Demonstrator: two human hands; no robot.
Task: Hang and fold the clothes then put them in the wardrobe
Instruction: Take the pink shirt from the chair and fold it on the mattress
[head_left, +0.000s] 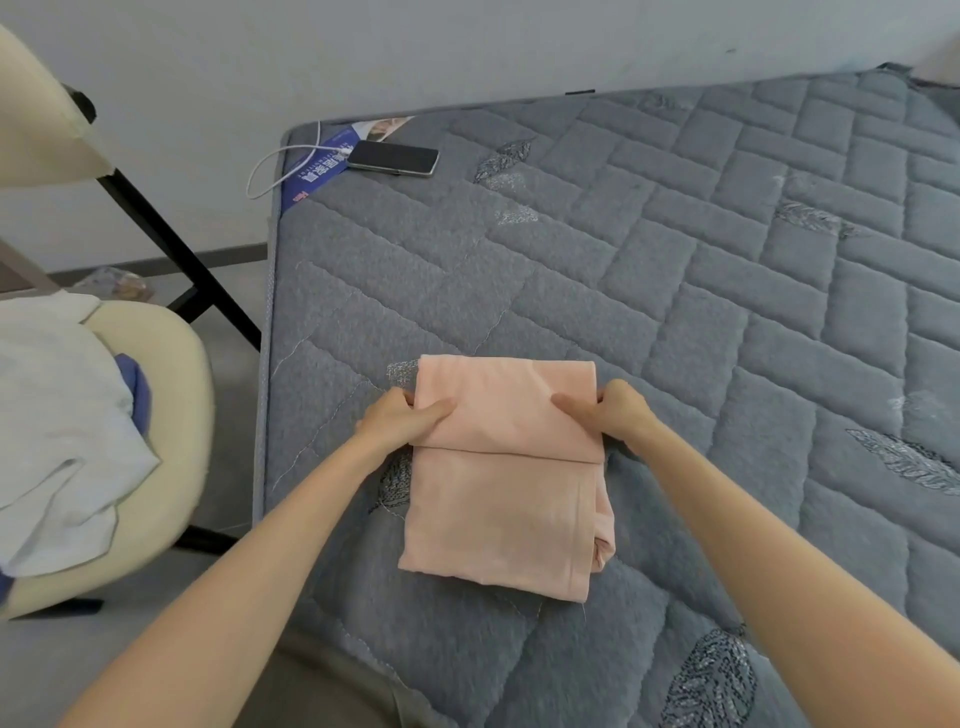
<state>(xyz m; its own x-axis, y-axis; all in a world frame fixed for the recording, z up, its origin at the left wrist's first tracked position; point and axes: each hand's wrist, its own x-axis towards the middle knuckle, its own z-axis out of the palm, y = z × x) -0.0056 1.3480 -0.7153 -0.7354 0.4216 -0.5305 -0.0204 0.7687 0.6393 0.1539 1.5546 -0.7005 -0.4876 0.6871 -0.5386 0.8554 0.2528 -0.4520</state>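
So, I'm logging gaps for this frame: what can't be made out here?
Head view:
- Fingers of left hand and right hand: tucked under the pink garment fold.
- Garment type: hidden by its folding.
- The white clothes on the chair: cut by left edge.
- Print on mattress label: too small.

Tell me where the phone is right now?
In the head view, the phone lies at upper left, near the far left corner of the grey mattress, beside a blue label and a white cable, beyond the folded pink garment.
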